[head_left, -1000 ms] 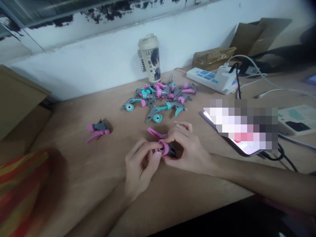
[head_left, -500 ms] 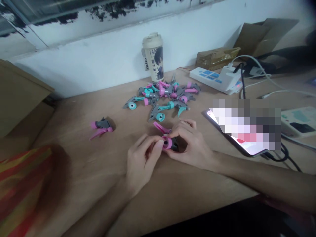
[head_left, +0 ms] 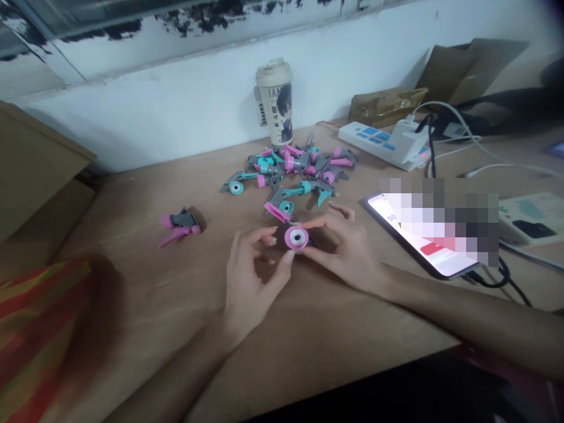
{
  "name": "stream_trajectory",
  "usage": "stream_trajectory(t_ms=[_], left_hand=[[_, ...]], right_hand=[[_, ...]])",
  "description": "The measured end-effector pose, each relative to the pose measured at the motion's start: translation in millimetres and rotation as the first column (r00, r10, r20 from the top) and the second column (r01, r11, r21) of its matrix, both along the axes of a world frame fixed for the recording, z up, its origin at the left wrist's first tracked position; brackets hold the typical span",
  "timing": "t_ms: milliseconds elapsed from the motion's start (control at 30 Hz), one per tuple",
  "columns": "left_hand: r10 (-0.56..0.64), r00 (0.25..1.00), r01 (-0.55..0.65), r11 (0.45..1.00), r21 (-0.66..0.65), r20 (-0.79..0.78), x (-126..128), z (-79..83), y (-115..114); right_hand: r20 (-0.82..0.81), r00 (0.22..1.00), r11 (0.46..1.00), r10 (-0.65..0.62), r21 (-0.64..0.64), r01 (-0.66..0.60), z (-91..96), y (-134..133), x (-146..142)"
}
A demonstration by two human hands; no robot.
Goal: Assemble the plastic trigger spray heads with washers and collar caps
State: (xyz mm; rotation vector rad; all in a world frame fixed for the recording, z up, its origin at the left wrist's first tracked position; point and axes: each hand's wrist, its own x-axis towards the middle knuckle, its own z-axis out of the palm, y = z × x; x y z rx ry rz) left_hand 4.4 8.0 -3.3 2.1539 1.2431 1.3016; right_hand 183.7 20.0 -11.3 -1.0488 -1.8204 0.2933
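Note:
My right hand (head_left: 346,247) grips a pink and grey trigger spray head (head_left: 296,238) between thumb and fingers. Its round pink collar faces me, showing a white inner disc with a dark hole, and the pink trigger points up and left. My left hand (head_left: 255,276) is just left of the collar, fingers apart; the thumb tip is at the collar's lower edge, and whether it touches I cannot tell. Another pink and grey spray head (head_left: 181,226) lies alone to the left. Beyond my hands is a pile of pink, teal and grey spray heads (head_left: 295,167).
A cream coffee cup (head_left: 275,103) stands by the wall behind the pile. On the right are a lit phone (head_left: 423,235), a white power strip (head_left: 374,141) with cables, and a taped brown parcel (head_left: 388,106). A cardboard box (head_left: 39,170) and red-yellow striped cloth (head_left: 44,329) flank the left.
My left fingers have come away from the collar and spread apart. The spray head has tilted up so its opening faces me, and a white disc now shows inside the collar.

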Motion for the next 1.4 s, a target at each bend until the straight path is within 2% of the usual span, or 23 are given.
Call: stream_trajectory(t_ms=[133,300,567,733,967,1067,1233,1400], left_hand=[[0.018,0.994,-0.025,0.998,-0.065,-0.108,3.5,0.2,1.0],[0.048,0.982,-0.055,0.998,-0.034,-0.182,6.6,2.2,-1.6],[0.078,0.968,-0.083,0.997,-0.01,-0.237,7.3,1.6,-5.1],[0.116,0.95,-0.099,0.992,0.072,-0.29,2.0,1.7,1.6],[0.233,0.926,-0.158,0.954,0.257,-0.296,-2.9,7.6,10.0],[0.226,0.93,-0.13,0.94,0.316,-0.289,-0.8,6.8,6.6],[0.124,0.946,-0.012,0.937,0.35,-0.299,1.8,6.3,2.9],[0.135,0.941,-0.011,0.927,0.374,-0.309,4.3,8.0,3.5]], right_hand=[[0.009,1.0,1.0,-0.003,-0.008,0.003,-0.6,-0.1,-0.1],[0.06,0.997,0.999,0.046,-0.001,-0.046,-2.9,-2.0,-3.1],[0.097,0.994,0.998,0.047,0.044,-0.051,-5.5,-1.3,-2.0],[0.164,0.985,0.996,0.049,0.064,-0.061,-5.4,2.0,-1.8],[0.113,0.992,0.997,0.05,-0.068,-0.043,-2.7,3.9,-2.8],[0.081,0.995,0.995,0.051,-0.09,-0.044,-3.7,4.4,-2.2],[0.067,0.997,0.997,0.044,-0.073,-0.039,-4.9,6.1,-1.1],[0.052,0.998,0.999,0.038,-0.026,-0.037,-6.2,6.7,-1.6]])
